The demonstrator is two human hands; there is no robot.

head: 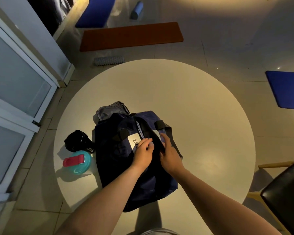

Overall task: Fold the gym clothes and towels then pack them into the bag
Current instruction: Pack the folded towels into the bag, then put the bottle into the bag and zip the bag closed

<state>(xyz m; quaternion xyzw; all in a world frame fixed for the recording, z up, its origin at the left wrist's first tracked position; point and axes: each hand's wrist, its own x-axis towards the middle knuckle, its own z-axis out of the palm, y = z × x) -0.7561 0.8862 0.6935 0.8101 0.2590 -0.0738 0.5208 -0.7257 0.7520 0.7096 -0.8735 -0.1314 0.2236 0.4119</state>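
A navy duffel bag [115, 160] lies on the round white table [202, 116], left of centre. Its long axis runs from the near edge away from the person, and the far end leans slightly left. Grey fabric [109, 109] shows at that far end. The left hand [143, 153] rests on top of the bag beside a white label [133, 141], with its fingers bent and the tips pinched together on the bag's top seam. The right hand [171, 155] lies just beside it, fingers fairly straight along the dark opening. Its thumb is lost in shadow, so I cannot tell whether it grips. Left of the bag sit a black bundle [78, 141] and a teal bottle [80, 161] with a pink cap.
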